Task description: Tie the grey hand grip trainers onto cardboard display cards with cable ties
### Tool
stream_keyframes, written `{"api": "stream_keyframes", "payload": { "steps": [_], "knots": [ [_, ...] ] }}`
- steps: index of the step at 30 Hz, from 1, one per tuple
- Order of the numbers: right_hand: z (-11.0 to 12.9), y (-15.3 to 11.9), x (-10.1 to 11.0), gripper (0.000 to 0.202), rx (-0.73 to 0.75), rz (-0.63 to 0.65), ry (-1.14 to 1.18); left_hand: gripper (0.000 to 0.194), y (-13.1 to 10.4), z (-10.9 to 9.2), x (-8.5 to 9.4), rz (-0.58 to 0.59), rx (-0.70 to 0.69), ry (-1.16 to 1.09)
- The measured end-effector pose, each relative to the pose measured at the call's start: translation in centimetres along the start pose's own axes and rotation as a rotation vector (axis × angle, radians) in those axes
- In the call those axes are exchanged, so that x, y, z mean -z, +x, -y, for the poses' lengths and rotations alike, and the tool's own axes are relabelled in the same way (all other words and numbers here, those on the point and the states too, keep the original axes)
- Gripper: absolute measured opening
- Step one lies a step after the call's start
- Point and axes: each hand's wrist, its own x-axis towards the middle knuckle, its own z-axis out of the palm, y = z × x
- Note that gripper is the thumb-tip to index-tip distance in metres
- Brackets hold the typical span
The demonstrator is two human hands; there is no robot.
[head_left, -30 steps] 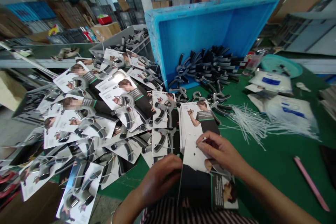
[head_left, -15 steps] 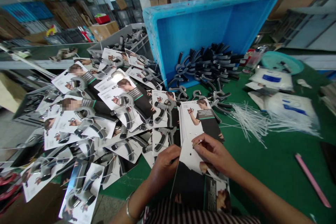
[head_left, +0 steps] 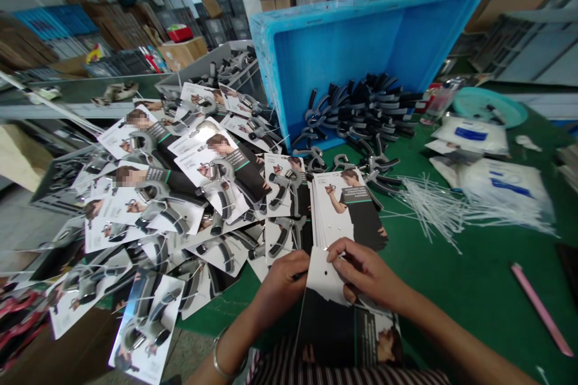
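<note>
Far to the left of the left fingers and lower than them, blurred red objects [head_left: 22, 316] lie at the edge of view. Next comes 1 hand grip fixed to a card [head_left: 147, 325], nearer the body than those fingers. Above it, reaching almost to the left fingertips, spreads an overlapping pile of carded hand grips [head_left: 221, 171], with a grey crate [head_left: 246, 78] of more grips beyond.

The left hand [head_left: 284, 283] curls at the left edge of a printed card [head_left: 327, 325]; a dark object shows between its fingers, but the tips are hidden and I cannot tell how tightly they close. The card lies between the 2 hands, its white end uppermost, 1 hole visible just left of the right fingertips. Directly beyond the fingers sits a stack of similar cards [head_left: 361, 216].

The right hand [head_left: 356, 271] has thumb and fingertips drawn narrow, pinching the card's upper right part. Farther beyond, a blue bin [head_left: 338, 42] on its side holds loose hand grips [head_left: 374, 102], some spilling toward the fingers. Right of the right fingers lie white ties [head_left: 428, 207], then 2 plastic bags [head_left: 510, 186] and a pink slim object [head_left: 537, 307].
</note>
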Motion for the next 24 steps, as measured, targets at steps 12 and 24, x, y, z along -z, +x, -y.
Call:
{"api": "stream_keyframes", "payload": {
  "steps": [12,24],
  "knots": [
    [0.2,-0.4,-0.6,0.023,-0.028,0.063,0.114,0.029,-1.3,-1.7,0.5,-0.018,0.232,-0.352],
    [0.6,-0.4,-1.5,0.008,0.163,-0.036,-0.043,0.035,2.2,-2.6,1.9,0.126,0.327,-0.234]
  ]
}}
